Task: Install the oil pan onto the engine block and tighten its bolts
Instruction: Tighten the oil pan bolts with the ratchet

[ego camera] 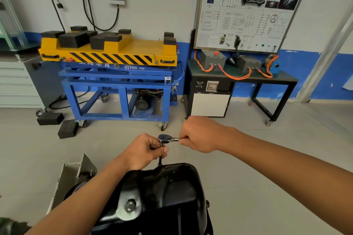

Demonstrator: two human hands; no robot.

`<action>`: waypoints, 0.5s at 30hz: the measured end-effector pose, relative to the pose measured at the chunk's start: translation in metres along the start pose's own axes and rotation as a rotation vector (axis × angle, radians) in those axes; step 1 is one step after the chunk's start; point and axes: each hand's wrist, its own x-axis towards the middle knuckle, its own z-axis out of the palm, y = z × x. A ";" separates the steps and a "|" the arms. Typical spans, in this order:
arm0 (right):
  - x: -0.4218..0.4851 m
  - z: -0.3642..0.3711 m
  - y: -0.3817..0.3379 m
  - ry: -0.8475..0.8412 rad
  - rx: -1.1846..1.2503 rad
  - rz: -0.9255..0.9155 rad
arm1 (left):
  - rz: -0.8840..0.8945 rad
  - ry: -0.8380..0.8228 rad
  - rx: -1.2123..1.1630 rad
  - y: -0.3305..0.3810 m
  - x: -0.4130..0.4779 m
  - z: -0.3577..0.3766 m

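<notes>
Head view, oil pan (pixel 172 192) just below, left hand (pixel 145 150) pinching ratchet extension (pixel 160 160), right hand (pixel 200 134) gripping ratchet handle (pixel 174 139)

Bare grey floor (pixel 257 158) lies open right of the glossy black steel oil pan (pixel 172 192) and beyond it, mid-frame. At lower left a grey angled metal bracket (pixel 74 173) stands just beside the pan, narrowing that side. Over the pan's far rim the chrome ratchet (pixel 168 138), held by the left grip (pixel 142 151) and right grip (pixel 198 134), blocks passage. Black rubber blocks (pixel 50 118) and a blue-and-yellow lift cart (pixel 118 86) stand well apart, upper left.
</notes>
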 end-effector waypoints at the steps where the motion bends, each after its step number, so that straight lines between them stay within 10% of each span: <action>1: -0.002 0.000 -0.002 0.006 0.018 -0.007 | 0.002 0.005 0.003 0.001 -0.001 0.000; 15: -0.005 0.003 -0.036 0.019 0.231 -0.090 | 0.009 0.022 0.009 0.004 -0.005 -0.002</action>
